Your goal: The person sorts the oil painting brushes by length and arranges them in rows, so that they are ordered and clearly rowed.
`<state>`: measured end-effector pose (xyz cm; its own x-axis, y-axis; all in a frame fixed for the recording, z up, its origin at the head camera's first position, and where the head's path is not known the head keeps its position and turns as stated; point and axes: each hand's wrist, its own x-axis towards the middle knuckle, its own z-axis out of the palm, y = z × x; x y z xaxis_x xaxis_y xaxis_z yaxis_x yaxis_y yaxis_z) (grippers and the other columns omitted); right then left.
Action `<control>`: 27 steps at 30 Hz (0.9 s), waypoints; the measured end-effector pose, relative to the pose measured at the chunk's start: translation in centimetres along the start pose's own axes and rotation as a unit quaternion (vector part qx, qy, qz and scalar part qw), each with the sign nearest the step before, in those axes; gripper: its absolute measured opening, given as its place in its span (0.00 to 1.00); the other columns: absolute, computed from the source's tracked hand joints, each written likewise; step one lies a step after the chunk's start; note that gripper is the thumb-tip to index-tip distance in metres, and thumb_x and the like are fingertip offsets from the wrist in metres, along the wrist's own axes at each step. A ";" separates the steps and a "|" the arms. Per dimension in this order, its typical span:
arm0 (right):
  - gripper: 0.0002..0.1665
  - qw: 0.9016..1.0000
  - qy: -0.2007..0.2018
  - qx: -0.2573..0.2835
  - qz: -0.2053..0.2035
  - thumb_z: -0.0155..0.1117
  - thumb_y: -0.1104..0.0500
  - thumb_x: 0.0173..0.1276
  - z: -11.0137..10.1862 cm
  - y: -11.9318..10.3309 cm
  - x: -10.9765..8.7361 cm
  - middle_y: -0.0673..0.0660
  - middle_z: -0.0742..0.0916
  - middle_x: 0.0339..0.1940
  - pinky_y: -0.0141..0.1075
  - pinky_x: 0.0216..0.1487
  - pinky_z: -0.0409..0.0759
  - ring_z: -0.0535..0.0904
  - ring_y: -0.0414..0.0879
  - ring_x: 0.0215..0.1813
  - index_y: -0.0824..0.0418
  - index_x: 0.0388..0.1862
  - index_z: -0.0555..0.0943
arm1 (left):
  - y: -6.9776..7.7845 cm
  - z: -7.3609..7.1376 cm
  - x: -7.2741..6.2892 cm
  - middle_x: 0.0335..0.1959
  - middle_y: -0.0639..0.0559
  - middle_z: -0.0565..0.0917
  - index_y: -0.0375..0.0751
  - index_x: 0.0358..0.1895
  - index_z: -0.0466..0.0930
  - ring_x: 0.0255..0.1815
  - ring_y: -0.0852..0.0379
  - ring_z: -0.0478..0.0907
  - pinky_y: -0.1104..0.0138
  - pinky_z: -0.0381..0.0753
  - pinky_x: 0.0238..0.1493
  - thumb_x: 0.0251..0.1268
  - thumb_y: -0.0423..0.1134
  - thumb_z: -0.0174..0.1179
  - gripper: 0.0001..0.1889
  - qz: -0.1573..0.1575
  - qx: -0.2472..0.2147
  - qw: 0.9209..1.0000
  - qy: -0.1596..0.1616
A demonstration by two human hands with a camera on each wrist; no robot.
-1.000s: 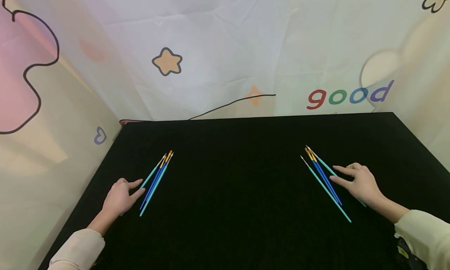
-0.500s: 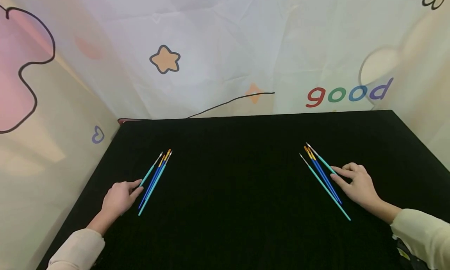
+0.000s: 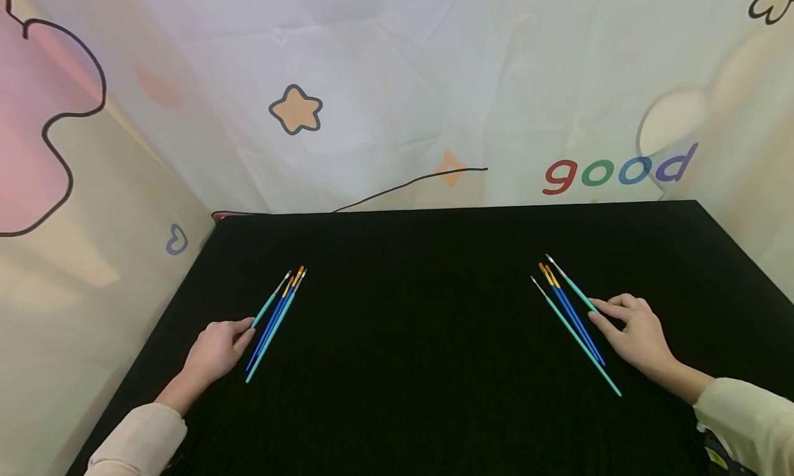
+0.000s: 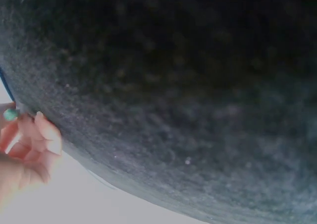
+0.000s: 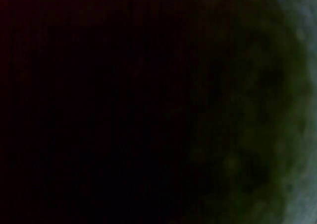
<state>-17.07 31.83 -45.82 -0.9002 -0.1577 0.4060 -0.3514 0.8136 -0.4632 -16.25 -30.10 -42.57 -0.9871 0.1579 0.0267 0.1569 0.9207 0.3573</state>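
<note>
On the left of the head view, my left hand pinches a turquoise paintbrush between thumb and finger, its pale tip pointing away from me. Right beside it lie two blue paintbrushes and another turquoise one. In the left wrist view the left hand shows at the edge, with the turquoise brush end at its fingertips. My right hand pinches a turquoise paintbrush by its handle. Two blue paintbrushes and a turquoise paintbrush lie just left of it. The hands hide both held brushes' lower ends.
A black cloth-like tabletop lies under everything, its far edge meeting a pale printed backdrop. A dark object sits under the right sleeve at the bottom. The right wrist view is almost wholly dark.
Both hands have brought thumb and finger together on the outer turquoise paintbrushes. The right one has shifted slightly right, away from the blue paintbrushes; the left one's tip has drawn slightly apart from its neighbours.
</note>
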 end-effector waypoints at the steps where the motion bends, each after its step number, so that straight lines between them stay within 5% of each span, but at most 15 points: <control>1: 0.16 1.000 -0.001 0.002 0.002 0.60 0.62 0.63 0.0 0.0 0.0 0.59 0.76 0.34 0.35 0.31 0.60 0.64 0.46 0.36 0.71 0.47 0.79 | 0.1 0.1 0.0 0.16 0.52 0.69 0.26 0.53 0.74 0.14 0.60 0.62 0.68 0.63 0.15 0.65 0.34 0.50 0.17 0.007 0.003 1.000 0.008; 10: 0.17 1.000 -0.010 0.008 0.019 0.59 0.61 0.63 -0.2 -0.2 -0.1 0.62 0.78 0.35 0.38 0.32 0.62 0.67 0.50 0.37 0.71 0.47 0.78 | 0.7 0.2 0.1 0.18 0.53 0.67 0.30 0.41 0.77 0.17 0.60 0.63 0.68 0.64 0.17 0.64 0.30 0.49 0.09 0.023 0.012 0.998 0.061; 21: 0.15 0.999 0.017 0.018 0.023 0.59 0.62 0.63 -0.4 -0.4 0.0 0.58 0.81 0.32 0.31 0.27 0.64 0.66 0.32 0.31 0.68 0.47 0.79 | 0.8 -0.3 0.2 0.15 0.53 0.65 0.26 0.47 0.76 0.14 0.60 0.61 0.69 0.62 0.15 0.63 0.28 0.51 0.12 0.034 -0.009 0.991 0.127; 27: 0.16 0.999 0.013 0.016 0.049 0.57 0.61 0.65 -0.5 -0.4 0.1 0.56 0.81 0.28 0.30 0.24 0.63 0.65 0.33 0.24 0.68 0.49 0.78 | 1.6 -1.0 0.5 0.12 0.55 0.64 0.29 0.46 0.77 0.10 0.62 0.59 0.70 0.61 0.13 0.63 0.29 0.50 0.11 0.043 -0.040 0.987 0.151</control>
<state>-16.91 31.81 -45.18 -0.9237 -0.0631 0.3780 -0.2703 0.8065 -0.5259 -16.49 -28.88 -41.03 -0.9364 0.1104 0.3330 0.2503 0.8754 0.4136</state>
